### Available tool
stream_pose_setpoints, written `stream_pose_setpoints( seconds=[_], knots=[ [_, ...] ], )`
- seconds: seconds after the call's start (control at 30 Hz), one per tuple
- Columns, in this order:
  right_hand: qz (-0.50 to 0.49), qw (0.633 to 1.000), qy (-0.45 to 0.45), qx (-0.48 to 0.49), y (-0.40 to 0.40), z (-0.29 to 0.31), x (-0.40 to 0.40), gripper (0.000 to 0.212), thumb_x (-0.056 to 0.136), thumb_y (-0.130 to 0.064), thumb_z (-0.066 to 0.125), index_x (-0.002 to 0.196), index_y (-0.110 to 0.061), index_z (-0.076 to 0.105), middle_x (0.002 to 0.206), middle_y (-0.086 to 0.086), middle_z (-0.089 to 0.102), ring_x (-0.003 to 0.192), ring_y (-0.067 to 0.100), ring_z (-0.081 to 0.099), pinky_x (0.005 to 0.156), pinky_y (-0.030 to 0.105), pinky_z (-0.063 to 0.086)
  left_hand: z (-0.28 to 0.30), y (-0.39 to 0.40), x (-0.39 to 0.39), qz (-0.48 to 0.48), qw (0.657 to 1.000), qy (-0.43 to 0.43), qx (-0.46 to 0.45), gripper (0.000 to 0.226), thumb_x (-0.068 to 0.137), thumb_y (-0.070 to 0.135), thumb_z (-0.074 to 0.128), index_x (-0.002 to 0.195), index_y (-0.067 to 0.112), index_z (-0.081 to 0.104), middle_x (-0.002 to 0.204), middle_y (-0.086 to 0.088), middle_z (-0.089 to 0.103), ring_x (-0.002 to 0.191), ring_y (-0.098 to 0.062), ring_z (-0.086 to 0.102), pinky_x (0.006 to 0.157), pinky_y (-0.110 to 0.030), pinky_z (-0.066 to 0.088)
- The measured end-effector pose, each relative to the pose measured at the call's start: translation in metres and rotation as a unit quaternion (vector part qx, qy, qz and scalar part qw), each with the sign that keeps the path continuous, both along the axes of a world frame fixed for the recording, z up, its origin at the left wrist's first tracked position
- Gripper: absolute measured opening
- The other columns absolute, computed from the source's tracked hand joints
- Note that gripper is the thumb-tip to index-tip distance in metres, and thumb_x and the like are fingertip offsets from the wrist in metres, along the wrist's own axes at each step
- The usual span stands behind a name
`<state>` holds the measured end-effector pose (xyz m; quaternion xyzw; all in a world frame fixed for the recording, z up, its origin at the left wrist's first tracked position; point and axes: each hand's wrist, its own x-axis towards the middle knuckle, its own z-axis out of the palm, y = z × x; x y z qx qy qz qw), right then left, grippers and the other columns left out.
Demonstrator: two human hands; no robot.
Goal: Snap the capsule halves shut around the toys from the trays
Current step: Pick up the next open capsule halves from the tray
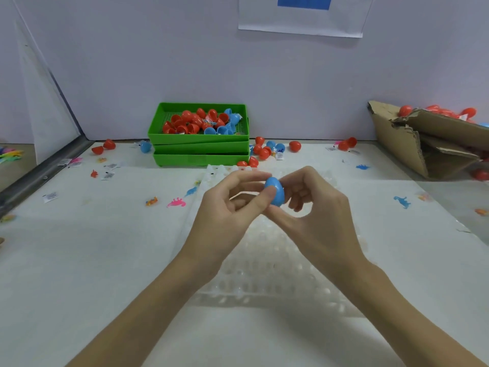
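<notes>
A blue egg-shaped capsule (276,191) is held between both hands above the middle of the table; its halves look joined. My left hand (227,207) pinches it from the left with thumb and fingers. My right hand (315,207) grips it from the right, fingers curled behind it. Any toy inside is hidden. A stack of green trays (169,133) at the back holds several red and blue capsule halves (195,123). Small toys lie loose on the table: a pink one (176,202), a blue dinosaur (402,202) and an orange one (151,201).
A clear plastic egg tray (264,274) lies under my hands. A torn cardboard box (423,144) with red capsules sits at the back right. Loose red and blue halves (264,151) and small paper labels (107,176) lie around the green trays. A wall stands close behind.
</notes>
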<state>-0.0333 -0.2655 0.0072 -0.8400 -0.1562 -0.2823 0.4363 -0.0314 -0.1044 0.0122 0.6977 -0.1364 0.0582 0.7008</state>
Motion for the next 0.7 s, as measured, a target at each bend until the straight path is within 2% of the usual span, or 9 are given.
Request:
stream_pose_setpoints(
  seconds=[0.07,0.17,0.27,0.4,0.53,0.6,0.7],
  knots=[
    [-0.017,0.998,-0.023,-0.047,0.000,-0.004,0.001,0.044,0.078,-0.043,0.086,0.105,-0.018,0.064,0.087,-0.007,0.061,0.076,0.013,0.055,0.068,0.020,0.048,-0.002,0.001,0.003,-0.018,0.997,0.050,-0.058,0.039,0.087,0.036,0.071,0.120,0.017,0.074,0.110,-0.005,0.078,0.103,-0.023,0.076,0.091,-0.029,0.059],
    [0.014,0.999,-0.014,-0.049,0.001,-0.002,0.003,0.062,0.080,-0.054,0.076,0.131,-0.023,0.057,0.115,-0.009,0.058,0.098,0.005,0.057,0.082,0.011,0.046,0.001,0.009,0.009,-0.085,0.969,0.126,-0.196,0.041,0.093,0.026,0.063,0.127,0.004,0.070,0.115,-0.016,0.076,0.100,-0.025,0.075,0.087,-0.025,0.059],
    [0.042,0.998,-0.031,-0.042,0.000,0.001,0.004,0.061,0.086,-0.043,0.073,0.140,-0.016,0.058,0.130,-0.008,0.062,0.114,0.002,0.059,0.096,0.013,0.049,0.003,0.013,0.010,-0.128,0.960,0.136,-0.210,0.041,0.096,0.022,0.059,0.131,0.002,0.067,0.123,-0.019,0.074,0.109,-0.027,0.074,0.090,-0.026,0.058],
    [0.041,0.994,-0.089,-0.050,0.000,0.002,0.001,0.046,0.090,-0.024,0.076,0.132,-0.010,0.066,0.124,-0.003,0.068,0.109,0.004,0.062,0.098,0.012,0.048,0.001,0.012,0.010,-0.171,0.948,0.143,-0.226,0.042,0.098,0.022,0.060,0.133,-0.002,0.064,0.126,-0.022,0.072,0.118,-0.033,0.071,0.096,-0.031,0.058],
    [0.049,0.988,-0.104,-0.100,0.000,0.004,-0.001,0.055,0.092,-0.031,0.069,0.139,-0.005,0.061,0.125,0.007,0.071,0.106,0.013,0.066,0.100,0.014,0.047,0.002,0.013,0.011,-0.178,0.939,0.157,-0.249,0.046,0.091,0.028,0.071,0.126,-0.002,0.069,0.120,-0.019,0.074,0.110,-0.028,0.074,0.091,-0.027,0.058],
    [0.053,0.989,-0.098,-0.092,0.001,0.004,-0.003,0.056,0.089,-0.031,0.072,0.138,-0.006,0.062,0.119,0.004,0.073,0.100,0.011,0.066,0.097,0.014,0.048,0.000,0.011,0.011,-0.169,0.942,0.158,-0.243,0.043,0.093,0.029,0.070,0.122,-0.003,0.072,0.118,-0.020,0.075,0.105,-0.025,0.075,0.088,-0.025,0.059],
    [0.052,0.993,-0.088,-0.056,0.002,0.004,-0.003,0.047,0.088,-0.025,0.076,0.131,-0.010,0.067,0.102,-0.003,0.075,0.089,0.012,0.067,0.089,0.010,0.050,-0.004,0.007,0.011,-0.139,0.949,0.150,-0.239,0.038,0.094,0.032,0.066,0.113,0.002,0.078,0.109,-0.018,0.077,0.101,-0.023,0.075,0.087,-0.024,0.059]
  ],
)
